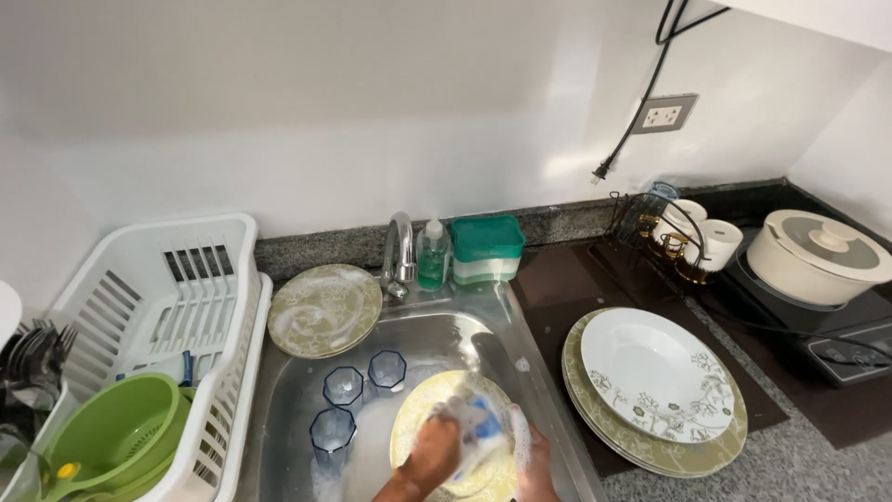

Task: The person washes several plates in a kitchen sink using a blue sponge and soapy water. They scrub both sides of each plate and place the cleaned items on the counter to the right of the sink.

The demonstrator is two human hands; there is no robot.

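Left hand (434, 453) presses a soapy blue sponge (477, 420), fingers closed over it, onto the yellow plate (427, 395) held over the sink (288, 409) — the scrubbing step, by my reading. Right hand (536, 462) grips the plate's edge; rinsing it under the tap (401, 251) looks due next

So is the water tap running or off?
Off, it seems: no stream shows below the curved chrome tap over the steel sink.

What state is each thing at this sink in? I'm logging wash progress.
Yellow plate: in sink, soapy, held by right hand.
Sponge: foamy, gripped by left hand.
Three blue glasses: upright, in sink.
Green plate: lathered, leaning by faucet.
White plates: stacked, dry-looking.
Pot: lidded.
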